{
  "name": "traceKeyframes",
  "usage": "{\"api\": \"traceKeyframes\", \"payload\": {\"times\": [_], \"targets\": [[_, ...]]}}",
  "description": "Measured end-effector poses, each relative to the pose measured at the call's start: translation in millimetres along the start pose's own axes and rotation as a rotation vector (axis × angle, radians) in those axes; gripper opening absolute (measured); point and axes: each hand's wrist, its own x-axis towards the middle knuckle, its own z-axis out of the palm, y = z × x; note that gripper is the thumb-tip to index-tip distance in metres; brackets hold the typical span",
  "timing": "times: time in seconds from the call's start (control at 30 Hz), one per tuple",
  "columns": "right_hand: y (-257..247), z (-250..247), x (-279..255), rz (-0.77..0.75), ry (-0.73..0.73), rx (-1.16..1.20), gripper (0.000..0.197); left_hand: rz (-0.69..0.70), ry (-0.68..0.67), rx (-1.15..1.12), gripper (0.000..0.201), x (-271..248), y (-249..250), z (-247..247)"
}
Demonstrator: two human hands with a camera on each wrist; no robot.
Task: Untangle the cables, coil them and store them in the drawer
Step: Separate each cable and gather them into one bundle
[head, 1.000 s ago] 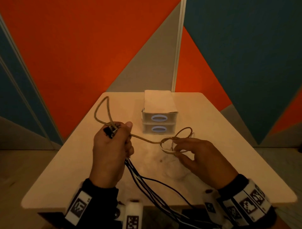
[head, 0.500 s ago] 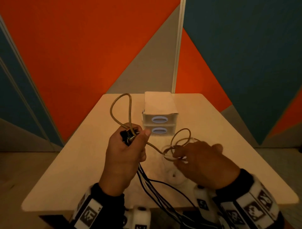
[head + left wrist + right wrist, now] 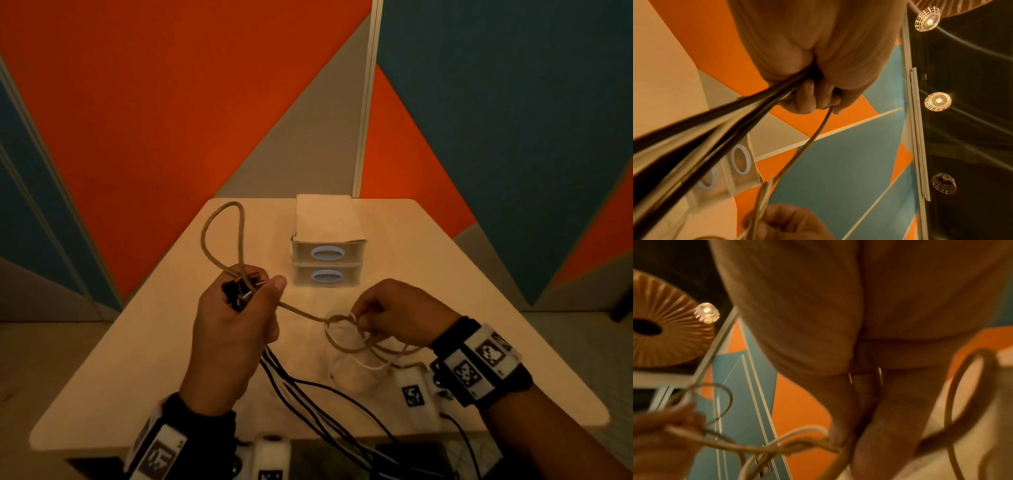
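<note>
My left hand (image 3: pixel 239 308) is raised above the table, gripping a bundle of black cables (image 3: pixel 301 394) with their plugs and a tan braided cable (image 3: pixel 219 233) that loops up above the fist. In the left wrist view the black cables (image 3: pixel 694 138) run out of the closed fingers. The tan cable stretches right to a knot (image 3: pixel 337 320) tangled with a thin white cable (image 3: pixel 363 365). My right hand (image 3: pixel 387 315) pinches the strands at that knot, and tan loops hang below it. The right wrist view shows the fingertips (image 3: pixel 840 434) on the knotted cables (image 3: pixel 793 447).
A small white two-drawer unit (image 3: pixel 327 240) with both drawers pushed in stands at the middle back of the pale table (image 3: pixel 137 359). The black cables trail off the table's front edge. Orange, blue and grey wall panels stand behind.
My left hand has drawn back left after swinging right, and the tan loop above it stands taller. My right hand has turned and closed its fingers on the knot, with loops now hanging beneath.
</note>
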Motion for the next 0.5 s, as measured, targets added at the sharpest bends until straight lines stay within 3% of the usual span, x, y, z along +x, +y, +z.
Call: {"api": "traceKeyframes", "payload": {"times": [0.17,0.37,0.5], "targets": [[8,7,-6,0.074,-0.002,0.538,0.013,-0.053,0.065,0.021,0.020,3,-7,-19],[5,14,-4,-0.013,0.196,0.461,0.010,-0.036,0.102,0.131,0.019,0,-10,-19],[-4,23,-6,-0.081,0.153,0.649,0.021,-0.064,-0.007,0.258,0.017,-6,-11,-3]]}}
